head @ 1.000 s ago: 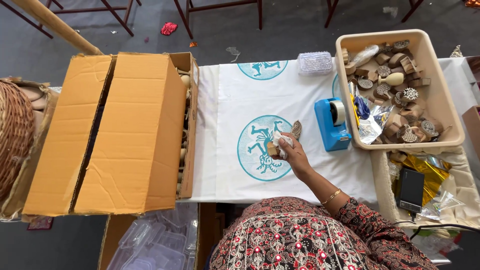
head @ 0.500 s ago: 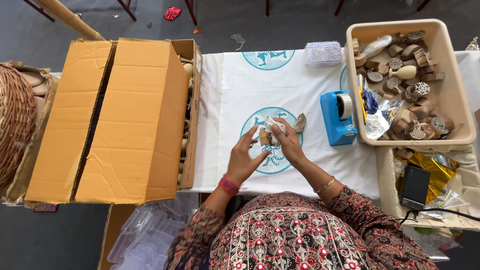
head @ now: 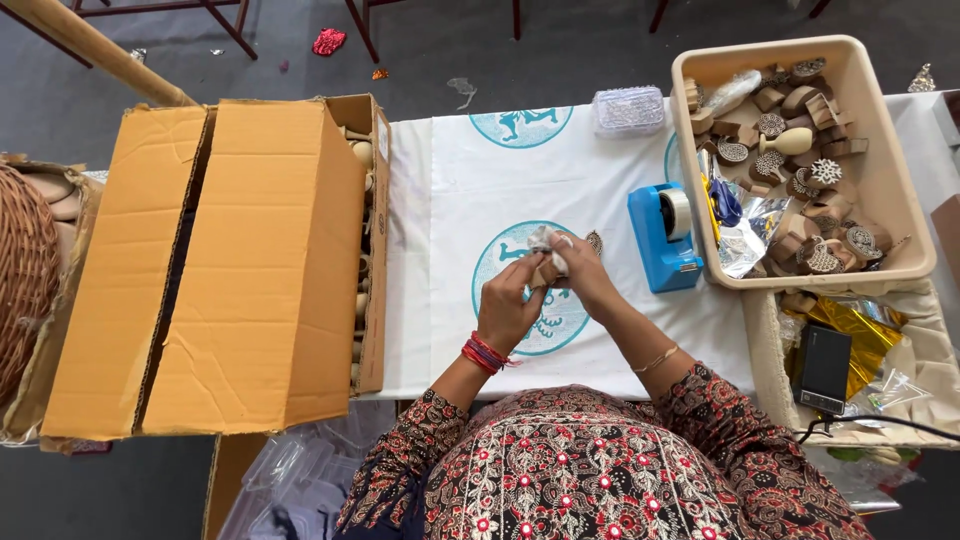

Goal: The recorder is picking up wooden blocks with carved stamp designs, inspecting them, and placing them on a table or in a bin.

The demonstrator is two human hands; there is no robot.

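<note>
A white cloth printed with teal round motifs covers the table above a dark grey floor. At the table's centre, the left hand and right hand together grasp a small wooden block and a crumpled white wrap, fingers closed around both, just over one teal motif. At nine o'clock stands a brown cardboard box, flaps mostly shut, rounded wooden pieces showing along its open edge. At two o'clock a beige plastic tub holds carved wooden blocks and clear wrappers. A blue tape dispenser sits just beside the tub; a clear plastic case lies at twelve o'clock. A woven basket edges the far left.
</note>
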